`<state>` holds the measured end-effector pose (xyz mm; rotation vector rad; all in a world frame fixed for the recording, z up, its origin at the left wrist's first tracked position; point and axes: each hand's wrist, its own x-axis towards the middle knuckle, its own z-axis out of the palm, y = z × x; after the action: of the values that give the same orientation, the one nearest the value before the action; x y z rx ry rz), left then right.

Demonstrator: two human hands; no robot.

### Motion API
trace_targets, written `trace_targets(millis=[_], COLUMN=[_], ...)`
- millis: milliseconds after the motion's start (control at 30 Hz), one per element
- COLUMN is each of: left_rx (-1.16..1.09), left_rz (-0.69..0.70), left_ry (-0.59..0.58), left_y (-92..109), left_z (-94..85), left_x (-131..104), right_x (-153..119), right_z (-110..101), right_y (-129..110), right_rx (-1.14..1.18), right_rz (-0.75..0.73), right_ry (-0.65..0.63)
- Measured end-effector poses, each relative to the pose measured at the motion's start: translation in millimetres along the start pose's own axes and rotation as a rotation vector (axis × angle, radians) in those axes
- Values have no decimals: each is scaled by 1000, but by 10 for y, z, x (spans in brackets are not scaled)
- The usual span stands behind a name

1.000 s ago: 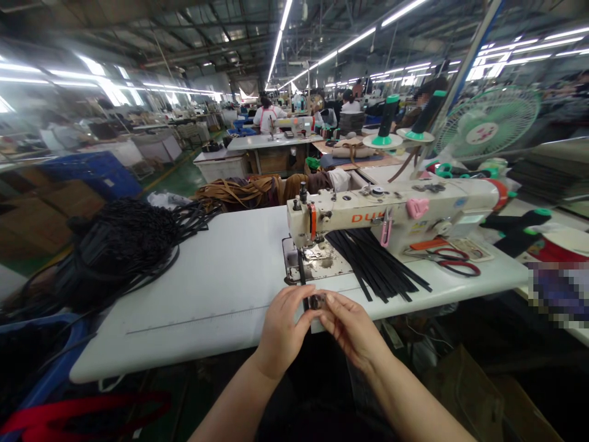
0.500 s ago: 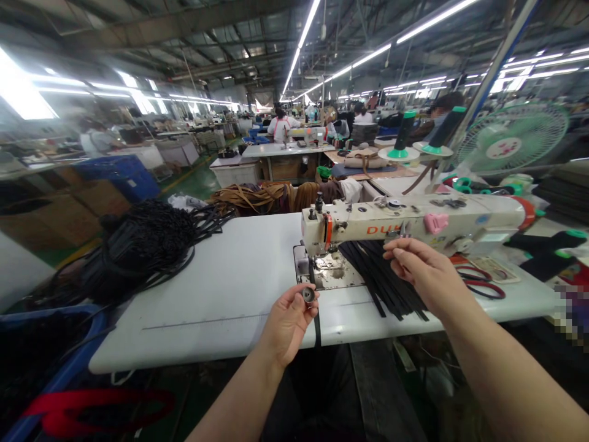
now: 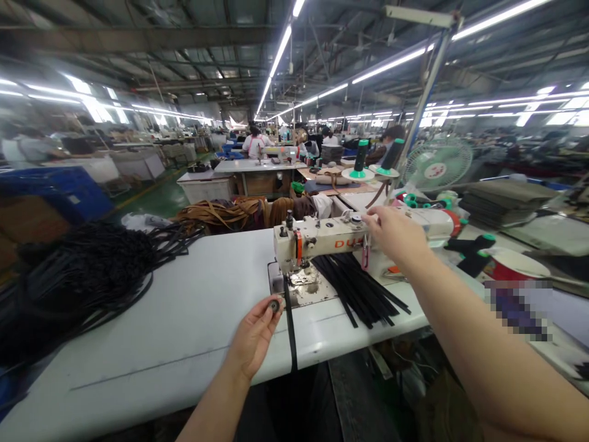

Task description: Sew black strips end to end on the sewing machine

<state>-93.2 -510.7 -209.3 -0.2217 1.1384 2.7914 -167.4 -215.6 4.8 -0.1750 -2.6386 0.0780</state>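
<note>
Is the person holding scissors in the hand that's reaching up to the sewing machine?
No, the right hand rests bare on top of the sewing machine, with nothing visible in it.

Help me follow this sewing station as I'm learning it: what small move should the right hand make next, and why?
Probably lower the right hand to whatever it is reaching for on top of the sewing machine. It hovers over the machine's arm, fingers spread and holding nothing, while the left hand pinches a small round bobbin-like part beside a black strap hanging over the table edge.
</note>
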Motion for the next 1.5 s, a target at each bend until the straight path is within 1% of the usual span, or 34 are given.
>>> trace_targets(millis=[100, 200, 300, 433, 500, 600, 667, 700, 733, 800, 867, 933, 967, 1000, 1033, 1100, 1200, 1267, 1300, 1367, 1500], left_rx=[-30, -46, -46, -37, -41, -39, -33, -30, -24, -6, 16, 21, 18, 15, 16, 36, 119, 197, 237, 322, 522], left_rz=[-8, -24, -35, -56, -63, -73, -76, -71, -61, -26, 10, 37, 48, 62, 76, 123, 185, 202, 199, 180, 167], left_ry=[20, 14, 6, 2, -3, -16, -21, -21, -24, -43, -64, -79, -88, -102, -123, -168, -220, -255, -277, -321, -333], left_y=[-29, -22, -11, -17, -25, -37, -41, -42, -43, -43, -39, -23, -9, 9, 29, 69, 102, 98, 91, 77, 116], left_z=[-63, -76, -64, -50, -52, -60, -62, -60, -57, -43, -12, 50, 95, 148, 206, 321, 427, 426, 407, 348, 272], left_x=[-4, -32, -53, -60, -59, -54, -52, -52, -54, -69, -101, -153, -185, -217, -248, -302, -363, -399, -416, -448, -531], right_x=[144, 266, 297, 262, 305, 462, 529, 516, 460, 208, -195, -659, -881, -1085, -1262, -1531, -1760, -1845, -1876, -1917, -1920], right_z=[113, 217, 297, 343, 286, 71, -87, -142, -171, -137, 10, 216, 316, 403, 472, 549, 559, 541, 536, 536, 564], right_y=[0, 24, 23, -5, -6, -12, -50, -86, -133, -251, -376, -482, -525, -563, -598, -664, -760, -819, -845, -885, -929], right_rx=[-26, -7, 22, 73, 104, 181, 377, 516, 658, 856, 888, 894, 931, 1000, 1083, 1281, 1628, 1838, 1917, 2029, 2116], right_rz=[-48, -64, -93, -129, -125, -105, -143, -185, -235, -336, -371, -376, -360, -325, -253, -77, 146, 263, 321, 434, 578], right_ry=[-62, -92, -58, 39, 109, 247, 284, 269, 228, 103, 5, -109, -177, -272, -370, -555, -845, -1029, -1100, -1163, -1181])
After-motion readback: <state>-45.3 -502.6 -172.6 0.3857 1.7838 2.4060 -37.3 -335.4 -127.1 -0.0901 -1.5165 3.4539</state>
